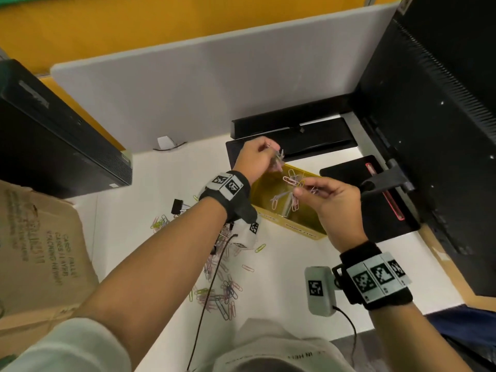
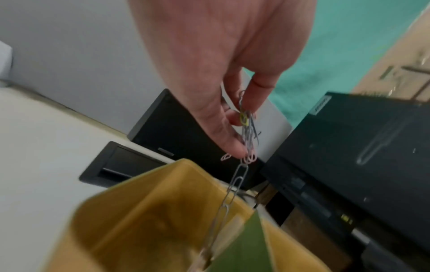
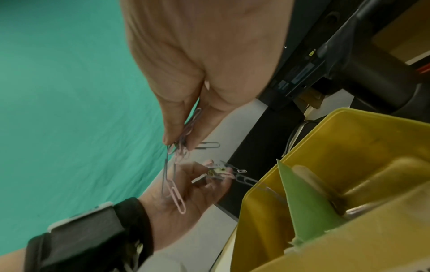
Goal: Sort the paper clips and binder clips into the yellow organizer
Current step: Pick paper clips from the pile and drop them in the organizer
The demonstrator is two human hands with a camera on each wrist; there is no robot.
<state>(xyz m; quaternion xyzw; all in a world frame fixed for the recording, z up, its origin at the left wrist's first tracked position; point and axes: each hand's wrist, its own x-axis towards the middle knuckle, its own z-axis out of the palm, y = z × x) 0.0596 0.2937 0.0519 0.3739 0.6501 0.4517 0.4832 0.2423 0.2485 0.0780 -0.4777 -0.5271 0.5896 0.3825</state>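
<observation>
Above the yellow organizer (image 1: 290, 226) I have both hands up over its open top. My left hand (image 1: 255, 159) pinches a bunch of paper clips (image 2: 249, 132) between thumb and fingertips; in the left wrist view a chain of linked clips (image 2: 235, 185) hangs from that bunch down toward the organizer. My right hand (image 1: 335, 208) pinches a second cluster (image 3: 184, 139), with a pink clip (image 3: 178, 198) dangling below it.

Room is tight here. A black monitor (image 1: 440, 130) stands close on the right, its stand and base (image 1: 375, 194) just beside the organizer. Behind the organizer lie flat black units (image 1: 295, 135), and past them rises a white divider (image 1: 204, 84). A black box (image 1: 53, 135) sits at the far left, with a cardboard sheet (image 1: 40, 245) near it. The freest stretch of desk (image 1: 273, 285) is toward me, between my forearms.

Inside the organizer a green card (image 3: 307, 202) stands as a partition between compartments. Pink and pale clips (image 1: 287, 194) lie in it; I cannot tell which compartment from these views.

On the desk to the left, a loose scatter of coloured clips (image 1: 225, 288) runs under my left forearm, and one black binder clip (image 1: 177, 206) sits at the scatter's far end.
</observation>
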